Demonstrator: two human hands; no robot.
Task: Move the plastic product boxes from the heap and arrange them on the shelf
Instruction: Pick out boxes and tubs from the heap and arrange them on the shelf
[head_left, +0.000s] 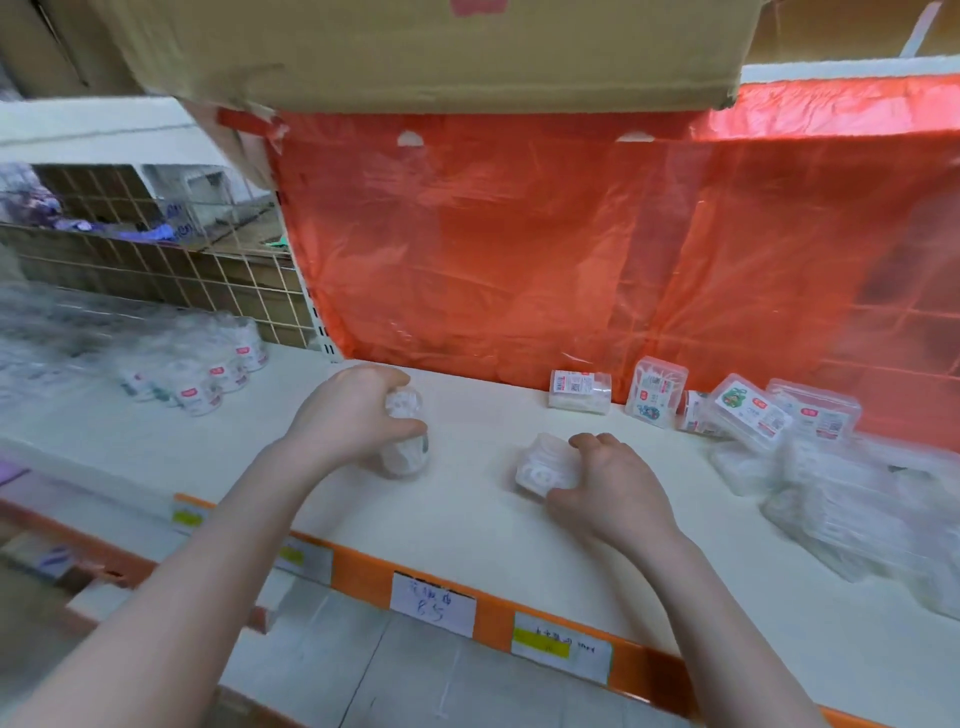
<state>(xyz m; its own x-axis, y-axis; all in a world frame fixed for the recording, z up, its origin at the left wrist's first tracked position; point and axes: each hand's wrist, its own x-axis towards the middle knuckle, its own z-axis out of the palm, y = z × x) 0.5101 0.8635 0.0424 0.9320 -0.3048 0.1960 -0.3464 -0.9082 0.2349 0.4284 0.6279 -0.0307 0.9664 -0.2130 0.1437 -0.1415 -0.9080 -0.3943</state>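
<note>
left hand (358, 415): curled over the top of a clear plastic container (404, 441) standing upright on the white shelf (467, 519); thumb on the near side, fingers wrapped over the far side – a firm grip.
right hand (608, 488): fingers and thumb curled round a clear plastic box (543, 464) lying flat on the shelf; box sticks out on the hand's left side, fingertips over its top edge.
gap between hands: bare shelf, the two held items well apart.
heap (841, 499): loose pile of clear plastic boxes to the right of the right hand, blurred, count not readable.
boxes at back: beyond the right hand, against the red sheet – one labelled box (580, 391) lying on its side, one box (655, 392) standing upright just right of it, then tilted boxes with red-and-white labels (750, 410) leaning onto the heap.
round tubs (208, 376): cluster of clear tubs with red labels, left of the left hand and further back, blurred.
red plastic sheet (519, 249): hangs behind the shelf, beyond both hands.
cardboard box (415, 47): overhead, above the red sheet.
shelf edge: orange strip (363, 574) below the forearms, carrying a handwritten price tag (432, 604) and a tag with a yellow band (561, 647); writing not legible.
wire grid panel (156, 270): back left, beyond the tubs.
</note>
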